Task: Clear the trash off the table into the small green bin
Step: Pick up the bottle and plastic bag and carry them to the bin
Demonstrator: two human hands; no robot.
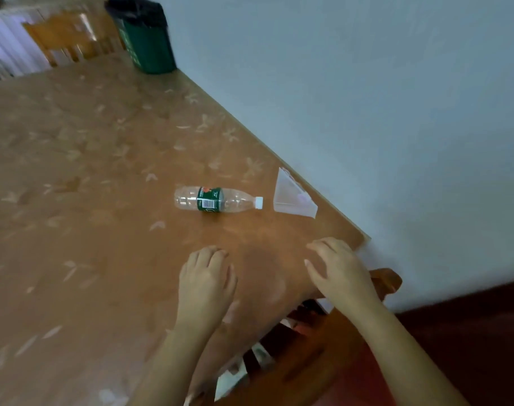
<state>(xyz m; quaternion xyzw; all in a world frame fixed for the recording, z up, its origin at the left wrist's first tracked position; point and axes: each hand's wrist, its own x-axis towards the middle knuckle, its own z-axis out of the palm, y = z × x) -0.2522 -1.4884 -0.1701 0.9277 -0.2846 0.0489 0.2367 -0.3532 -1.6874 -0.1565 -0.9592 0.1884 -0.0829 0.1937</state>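
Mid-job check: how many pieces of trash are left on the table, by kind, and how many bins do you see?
Plastic bottle, lying on its side: 1
Folded white paper, near the table edge: 1
Green bin, at the far corner: 1
Total: 3 things, 2 of them trash

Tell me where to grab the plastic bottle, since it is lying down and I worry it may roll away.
Grip the plastic bottle around its green-labelled middle, coming down from above with thumb and fingers on either long side. It lies flat on the table, cap pointing toward the wall-side edge, so the body is open from above. The left hand looks nearer and empty, so it probably suits.
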